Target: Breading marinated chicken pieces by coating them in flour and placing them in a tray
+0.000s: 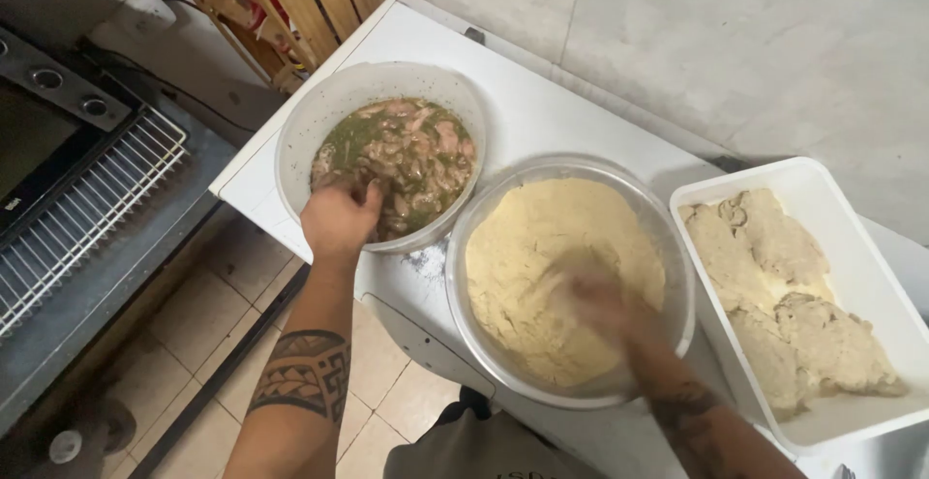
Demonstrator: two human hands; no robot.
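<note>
- The oven (68,179) stands at the far left with its door down and the wire rack (87,208) showing; it is well apart from the work and can be left alone.
- The left hand (339,216) reaches into the white plastic bowl (310,121), fingers curled down among the marinated meat strips (406,164) in green sauce. It looks closed on a piece, but the fingertips are sunk in the meat, so I cannot tell for sure. Judging from this, it is best to lift one strip at a time and let the sauce drip back before it crosses the bowl's rim.
- The metal bowl (668,237), just beside and nearly touching the first, holds the yellow flour mix (532,247). The right hand (595,300) is in it, blurred by motion (whether open or closed cannot be read) and dusted with the mix. Keeping this hand dry and the other wet should stop clumps forming.
- The white rectangular tub (852,266) at the right holds the coated pieces (774,285) lying flat. They nearly fill the base, so new ones are probably best laid in gently.
</note>
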